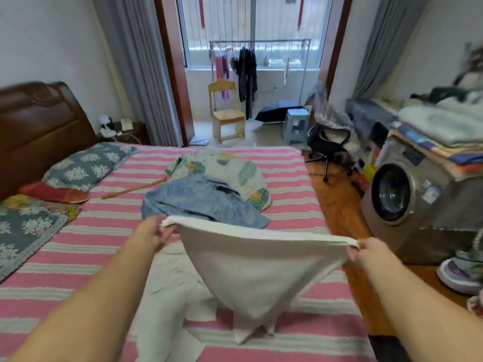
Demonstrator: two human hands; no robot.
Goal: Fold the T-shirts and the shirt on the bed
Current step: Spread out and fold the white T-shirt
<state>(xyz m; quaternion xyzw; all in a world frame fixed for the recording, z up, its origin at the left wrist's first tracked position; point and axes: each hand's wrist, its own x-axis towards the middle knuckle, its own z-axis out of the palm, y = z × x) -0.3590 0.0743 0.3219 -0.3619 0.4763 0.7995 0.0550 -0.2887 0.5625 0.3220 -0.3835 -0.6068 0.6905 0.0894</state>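
Apparently mid-fold: left hand [154, 232] and right hand [366, 253] each pinch the white T-shirt [258, 273] (possibly doubled); next it should be lowered flat onto the bed [78, 257].

You're working in soft, even daylight that comes from the window [252, 32] at the far end of the room, which is bright and a little washed out. Shadows on the bed [287, 163] are faint and diffuse, with no hard glare. Your wide-angle lens bends the curtains [125, 61] and walls outward near the edges. The whole frame is slightly soft, and the white cloth [251, 262] between your hands shows motion blur, as do the piled things at the right edge [467, 64]
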